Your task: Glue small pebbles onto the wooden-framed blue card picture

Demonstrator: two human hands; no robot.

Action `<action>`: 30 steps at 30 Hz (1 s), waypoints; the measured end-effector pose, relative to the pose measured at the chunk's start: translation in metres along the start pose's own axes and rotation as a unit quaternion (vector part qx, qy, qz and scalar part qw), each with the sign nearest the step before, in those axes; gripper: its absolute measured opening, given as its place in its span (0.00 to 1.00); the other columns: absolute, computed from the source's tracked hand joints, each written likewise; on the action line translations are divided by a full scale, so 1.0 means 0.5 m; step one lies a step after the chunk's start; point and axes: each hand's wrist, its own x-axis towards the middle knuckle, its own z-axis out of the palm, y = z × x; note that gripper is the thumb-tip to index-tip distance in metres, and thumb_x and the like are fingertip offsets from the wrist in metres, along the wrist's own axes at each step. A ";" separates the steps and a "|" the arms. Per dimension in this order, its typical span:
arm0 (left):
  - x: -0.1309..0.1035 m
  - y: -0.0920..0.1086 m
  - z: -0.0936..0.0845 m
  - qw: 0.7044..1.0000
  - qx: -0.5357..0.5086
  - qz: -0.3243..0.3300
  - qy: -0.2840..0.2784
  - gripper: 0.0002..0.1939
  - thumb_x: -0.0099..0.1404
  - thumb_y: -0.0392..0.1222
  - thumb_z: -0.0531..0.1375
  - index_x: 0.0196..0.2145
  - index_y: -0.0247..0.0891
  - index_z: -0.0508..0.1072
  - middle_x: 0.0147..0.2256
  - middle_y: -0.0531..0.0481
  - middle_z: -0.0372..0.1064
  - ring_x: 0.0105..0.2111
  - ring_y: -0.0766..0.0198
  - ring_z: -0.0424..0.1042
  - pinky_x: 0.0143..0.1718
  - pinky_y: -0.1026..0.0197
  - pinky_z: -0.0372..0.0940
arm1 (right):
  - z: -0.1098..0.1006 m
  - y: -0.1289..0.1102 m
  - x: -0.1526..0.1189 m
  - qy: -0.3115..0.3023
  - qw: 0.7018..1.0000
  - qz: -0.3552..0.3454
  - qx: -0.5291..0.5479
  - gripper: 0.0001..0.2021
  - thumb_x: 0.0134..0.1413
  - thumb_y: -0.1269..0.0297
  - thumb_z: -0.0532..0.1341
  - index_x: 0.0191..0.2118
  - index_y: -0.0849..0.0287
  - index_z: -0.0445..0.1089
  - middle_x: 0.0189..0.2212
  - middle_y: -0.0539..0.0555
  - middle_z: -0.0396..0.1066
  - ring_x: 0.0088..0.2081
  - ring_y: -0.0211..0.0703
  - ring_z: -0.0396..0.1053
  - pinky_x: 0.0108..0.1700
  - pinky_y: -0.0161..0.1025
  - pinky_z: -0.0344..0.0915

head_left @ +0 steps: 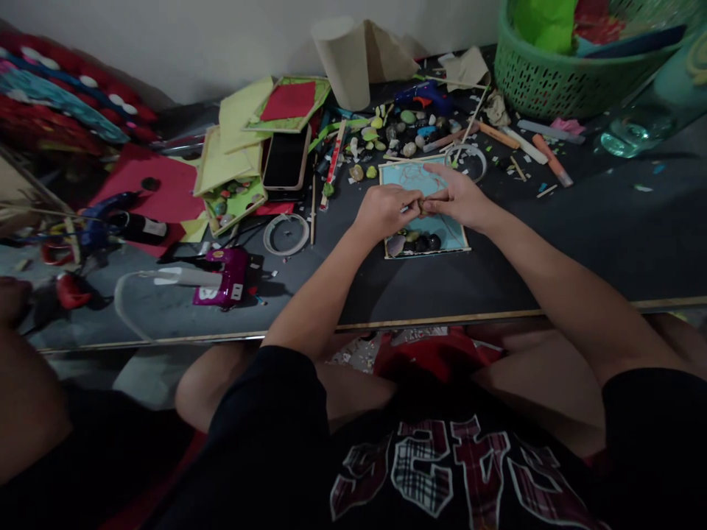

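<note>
My left hand [385, 210] and my right hand [462, 197] meet fingertip to fingertip above a light-blue picture panel [454, 234] with a thin stick frame. Pinched between them is a small brownish piece [422, 207], mostly covered by the fingers, so its kind is unclear. Both hands are closed on it, though some right fingers stretch out over the panel. Reddish lines are drawn on the panel's upper part. Along its lower edge sit several dark and greenish stones [424, 241] and a flat greyish piece [395, 244].
Painted pebbles [409, 118] lie behind the panel, near a blue glue gun [424, 96] and tape roll [467, 162]. Rightward stand a green basket [544, 88] and bottle [635, 121]. Leftward are a phone [286, 162], tape [286, 234] and purple power strip [224, 276]. Another person's arm [25, 383] shows far left.
</note>
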 end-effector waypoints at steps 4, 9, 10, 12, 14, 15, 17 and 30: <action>-0.005 -0.004 0.001 0.998 -0.018 0.040 0.033 0.18 0.64 0.39 0.55 0.48 0.36 0.77 0.36 0.45 0.80 0.35 0.60 0.77 0.39 0.58 0.69 | -0.004 -0.001 0.000 0.025 1.000 0.006 -0.006 0.53 0.44 0.53 0.75 0.69 0.64 0.48 0.32 0.52 0.78 0.38 0.46 0.77 0.53 0.51 0.73; -0.006 -0.006 0.004 0.998 0.012 0.054 0.041 0.14 0.66 0.41 0.56 0.44 0.37 0.78 0.32 0.48 0.79 0.33 0.63 0.77 0.36 0.62 0.68 | -0.009 0.001 0.001 0.015 1.000 0.003 -0.009 0.55 0.40 0.51 0.76 0.68 0.65 0.49 0.33 0.52 0.78 0.36 0.46 0.77 0.53 0.53 0.73; -0.006 -0.006 0.004 0.997 0.018 0.060 0.038 0.14 0.66 0.41 0.56 0.44 0.37 0.78 0.31 0.49 0.79 0.32 0.63 0.76 0.36 0.62 0.67 | -0.009 0.001 0.001 0.013 1.000 0.004 -0.004 0.55 0.39 0.50 0.76 0.68 0.64 0.49 0.33 0.52 0.78 0.36 0.46 0.77 0.54 0.53 0.73; -0.005 -0.006 0.004 0.997 0.028 0.069 0.036 0.13 0.66 0.41 0.55 0.43 0.37 0.77 0.29 0.49 0.78 0.31 0.63 0.76 0.35 0.62 0.67 | -0.009 0.002 0.001 0.010 1.000 0.007 0.000 0.55 0.39 0.50 0.76 0.68 0.62 0.49 0.34 0.53 0.78 0.38 0.47 0.77 0.54 0.53 0.73; -0.004 -0.005 0.006 0.996 0.039 0.073 0.042 0.13 0.66 0.39 0.55 0.42 0.36 0.77 0.29 0.49 0.77 0.30 0.63 0.75 0.35 0.61 0.67 | -0.010 0.002 0.002 0.010 1.000 0.008 -0.003 0.53 0.41 0.51 0.76 0.68 0.62 0.48 0.34 0.53 0.78 0.39 0.47 0.77 0.55 0.53 0.72; -0.004 -0.005 0.008 0.995 0.044 0.073 0.045 0.13 0.66 0.39 0.54 0.42 0.36 0.77 0.29 0.48 0.77 0.30 0.62 0.75 0.35 0.61 0.67 | -0.010 0.002 0.002 0.009 1.000 0.008 -0.007 0.53 0.43 0.51 0.75 0.68 0.62 0.48 0.34 0.53 0.78 0.40 0.48 0.77 0.55 0.53 0.72; -0.004 -0.005 0.011 0.995 0.049 0.071 0.051 0.13 0.66 0.38 0.54 0.42 0.37 0.77 0.30 0.48 0.78 0.31 0.62 0.76 0.35 0.61 0.67 | -0.010 0.002 0.002 0.009 1.000 0.007 -0.015 0.52 0.45 0.51 0.75 0.68 0.62 0.47 0.34 0.54 0.78 0.40 0.48 0.77 0.56 0.53 0.72; -0.002 0.000 0.001 0.999 -0.004 0.035 0.035 0.14 0.65 0.39 0.55 0.44 0.37 0.77 0.33 0.47 0.79 0.33 0.62 0.76 0.38 0.60 0.68 | -0.001 -0.010 -0.002 0.036 0.999 0.015 -0.018 0.45 0.51 0.66 0.71 0.69 0.66 0.47 0.32 0.53 0.77 0.36 0.45 0.76 0.55 0.54 0.72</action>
